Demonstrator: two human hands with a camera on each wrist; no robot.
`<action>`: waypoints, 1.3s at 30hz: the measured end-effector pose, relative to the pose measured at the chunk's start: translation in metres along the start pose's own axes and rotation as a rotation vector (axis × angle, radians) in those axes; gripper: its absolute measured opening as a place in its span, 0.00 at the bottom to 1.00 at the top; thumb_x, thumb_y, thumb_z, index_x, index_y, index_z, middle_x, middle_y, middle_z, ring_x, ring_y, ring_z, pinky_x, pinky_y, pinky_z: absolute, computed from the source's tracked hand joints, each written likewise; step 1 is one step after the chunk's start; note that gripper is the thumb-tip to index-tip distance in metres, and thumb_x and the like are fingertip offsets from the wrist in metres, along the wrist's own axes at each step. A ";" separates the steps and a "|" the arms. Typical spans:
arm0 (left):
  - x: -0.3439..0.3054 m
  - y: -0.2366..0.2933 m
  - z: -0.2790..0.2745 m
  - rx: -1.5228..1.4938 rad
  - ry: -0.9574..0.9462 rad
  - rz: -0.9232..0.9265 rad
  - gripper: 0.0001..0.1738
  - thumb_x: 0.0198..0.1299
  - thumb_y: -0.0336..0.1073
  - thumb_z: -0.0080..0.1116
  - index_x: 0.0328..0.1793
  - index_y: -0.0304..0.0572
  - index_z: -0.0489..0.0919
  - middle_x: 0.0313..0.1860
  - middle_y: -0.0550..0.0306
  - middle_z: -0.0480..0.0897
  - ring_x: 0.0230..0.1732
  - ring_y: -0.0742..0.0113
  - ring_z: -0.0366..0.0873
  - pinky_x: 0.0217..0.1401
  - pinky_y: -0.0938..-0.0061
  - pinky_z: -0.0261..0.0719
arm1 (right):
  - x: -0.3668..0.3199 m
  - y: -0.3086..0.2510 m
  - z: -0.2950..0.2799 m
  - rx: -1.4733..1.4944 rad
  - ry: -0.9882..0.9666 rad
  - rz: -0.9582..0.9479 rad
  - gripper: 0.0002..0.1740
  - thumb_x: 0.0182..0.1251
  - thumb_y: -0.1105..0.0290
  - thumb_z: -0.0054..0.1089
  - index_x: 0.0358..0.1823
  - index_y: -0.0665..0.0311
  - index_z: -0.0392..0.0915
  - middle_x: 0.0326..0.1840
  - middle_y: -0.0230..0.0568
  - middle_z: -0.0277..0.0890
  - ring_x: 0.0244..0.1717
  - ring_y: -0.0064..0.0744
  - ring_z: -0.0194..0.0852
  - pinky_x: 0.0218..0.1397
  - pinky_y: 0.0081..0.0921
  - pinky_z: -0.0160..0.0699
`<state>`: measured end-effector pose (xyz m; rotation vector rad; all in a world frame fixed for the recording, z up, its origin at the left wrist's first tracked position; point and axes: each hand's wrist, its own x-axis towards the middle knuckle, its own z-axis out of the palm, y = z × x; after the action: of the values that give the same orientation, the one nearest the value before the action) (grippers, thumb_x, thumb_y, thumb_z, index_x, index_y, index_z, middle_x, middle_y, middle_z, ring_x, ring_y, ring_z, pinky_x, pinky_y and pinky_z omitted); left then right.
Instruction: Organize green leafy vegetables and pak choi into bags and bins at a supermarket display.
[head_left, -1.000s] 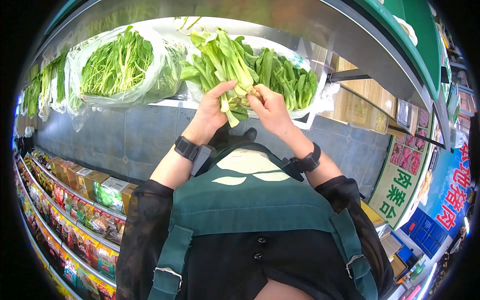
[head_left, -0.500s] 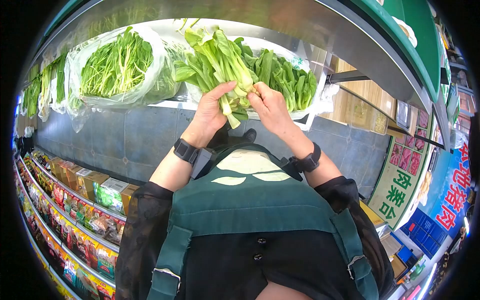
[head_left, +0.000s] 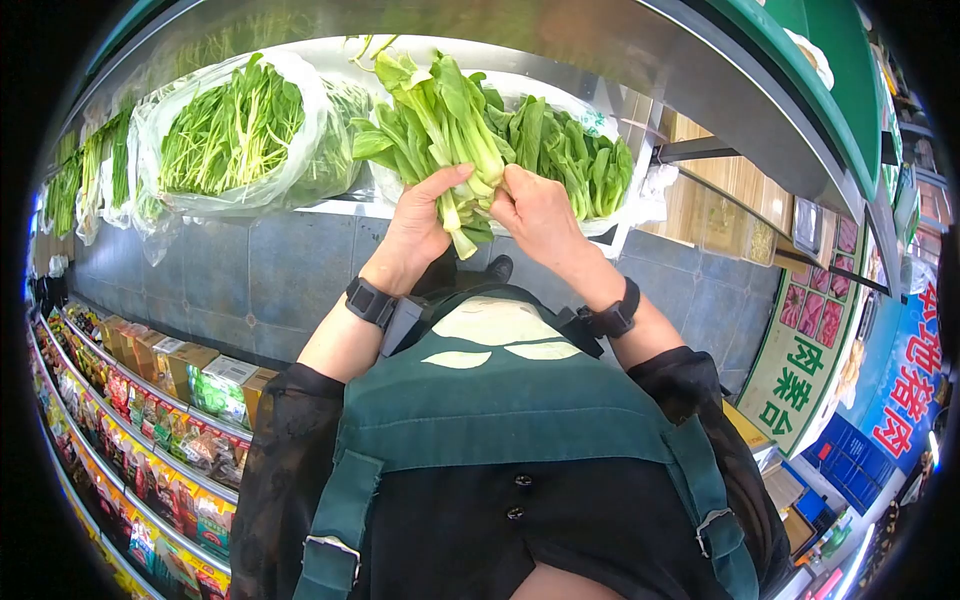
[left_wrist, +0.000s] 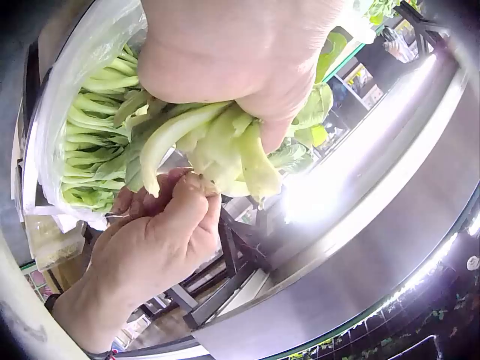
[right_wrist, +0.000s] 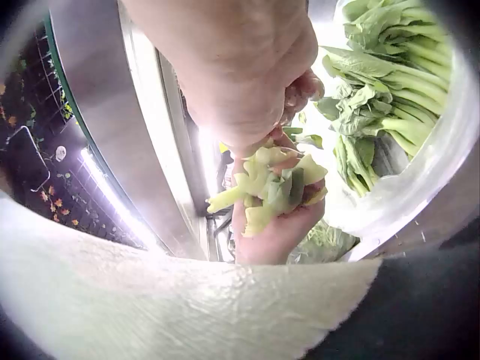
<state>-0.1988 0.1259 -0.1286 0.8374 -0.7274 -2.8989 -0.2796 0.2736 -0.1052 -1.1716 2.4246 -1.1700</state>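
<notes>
A bunch of leafy greens with pale stalks [head_left: 440,115] is held above the shelf, stalk ends toward the body. My left hand [head_left: 420,215] grips it from the left, thumb across the stalks; in the left wrist view the stalk ends [left_wrist: 225,150] stick out below that palm. On the other side my right hand [head_left: 543,212] pinches at the base of the bunch with curled fingers, which the left wrist view shows touching the stalk ends. In the right wrist view the right hand [right_wrist: 240,67] partly covers the bunch [right_wrist: 274,187].
More leafy greens [head_left: 575,160] lie in a lined tray just right of the bunch. A plastic bag of thin-stemmed greens [head_left: 235,130] stands to the left. Overhead runs a metal shelf edge [head_left: 600,45]. Packaged goods [head_left: 190,430] fill racks at lower left, beyond the tiled floor [head_left: 270,270].
My right hand has shifted slightly at the base of the bunch, its fingers now closer against the stalks. The bunch has moved slightly left since the earliest frame; the left hand keeps its grip.
</notes>
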 end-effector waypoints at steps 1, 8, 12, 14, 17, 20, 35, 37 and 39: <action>0.000 0.002 -0.002 -0.022 -0.034 -0.041 0.20 0.59 0.33 0.64 0.58 0.39 0.76 0.47 0.55 0.83 0.44 0.65 0.82 0.48 0.69 0.81 | 0.001 -0.001 -0.003 -0.003 -0.023 -0.043 0.10 0.63 0.68 0.55 0.31 0.68 0.71 0.23 0.54 0.73 0.27 0.54 0.76 0.30 0.41 0.72; 0.003 0.005 -0.007 -0.047 -0.087 -0.063 0.19 0.59 0.35 0.64 0.57 0.41 0.77 0.46 0.56 0.84 0.44 0.66 0.82 0.46 0.70 0.81 | 0.002 -0.006 -0.008 0.316 -0.115 0.154 0.13 0.71 0.65 0.50 0.32 0.68 0.71 0.25 0.54 0.73 0.28 0.54 0.76 0.30 0.40 0.72; 0.003 0.003 -0.008 -0.016 -0.054 -0.025 0.19 0.59 0.34 0.64 0.57 0.41 0.77 0.46 0.56 0.84 0.43 0.66 0.82 0.45 0.71 0.80 | 0.000 -0.003 -0.001 0.244 -0.040 0.112 0.12 0.70 0.67 0.50 0.32 0.69 0.71 0.21 0.47 0.69 0.22 0.40 0.70 0.28 0.31 0.69; -0.001 0.004 -0.004 -0.035 -0.038 -0.026 0.19 0.59 0.33 0.64 0.57 0.41 0.77 0.46 0.56 0.84 0.43 0.66 0.82 0.45 0.71 0.81 | 0.001 -0.002 0.000 0.135 -0.022 0.059 0.11 0.68 0.68 0.50 0.30 0.68 0.70 0.21 0.48 0.70 0.22 0.44 0.71 0.28 0.33 0.69; -0.002 0.003 -0.003 -0.020 0.006 -0.043 0.20 0.57 0.32 0.65 0.56 0.41 0.77 0.46 0.56 0.84 0.43 0.66 0.82 0.43 0.72 0.81 | 0.002 -0.001 0.000 -0.042 0.002 -0.094 0.08 0.62 0.72 0.53 0.28 0.68 0.69 0.22 0.51 0.71 0.25 0.51 0.74 0.28 0.36 0.71; 0.002 0.002 -0.018 -0.021 -0.028 -0.118 0.20 0.56 0.32 0.66 0.56 0.41 0.77 0.45 0.57 0.83 0.41 0.67 0.82 0.41 0.72 0.80 | 0.003 0.002 -0.003 -0.148 -0.010 -0.170 0.07 0.57 0.73 0.56 0.27 0.67 0.68 0.22 0.50 0.70 0.26 0.51 0.75 0.28 0.39 0.73; 0.003 0.019 -0.030 -0.042 0.025 -0.049 0.16 0.55 0.31 0.66 0.50 0.39 0.79 0.42 0.55 0.84 0.38 0.65 0.82 0.37 0.72 0.81 | -0.010 0.024 -0.011 0.144 -0.442 -0.215 0.10 0.58 0.71 0.52 0.21 0.68 0.74 0.18 0.43 0.76 0.18 0.39 0.75 0.22 0.31 0.73; 0.002 0.024 -0.050 -0.040 -0.007 -0.060 0.15 0.56 0.31 0.65 0.50 0.39 0.79 0.43 0.55 0.84 0.40 0.64 0.82 0.39 0.70 0.82 | -0.019 0.040 -0.016 0.804 -0.577 0.393 0.11 0.60 0.70 0.49 0.25 0.69 0.77 0.20 0.38 0.77 0.17 0.29 0.72 0.18 0.20 0.66; -0.005 0.026 -0.062 -0.030 0.075 0.010 0.14 0.57 0.32 0.65 0.49 0.38 0.79 0.44 0.54 0.84 0.40 0.63 0.82 0.40 0.68 0.83 | -0.027 0.055 -0.013 0.944 -0.487 0.440 0.11 0.59 0.71 0.49 0.30 0.71 0.80 0.22 0.38 0.78 0.18 0.22 0.70 0.18 0.14 0.61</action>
<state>-0.1651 0.0773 -0.1606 0.9303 -0.6779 -2.8443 -0.2995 0.3215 -0.1409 -0.4953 1.3607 -1.3974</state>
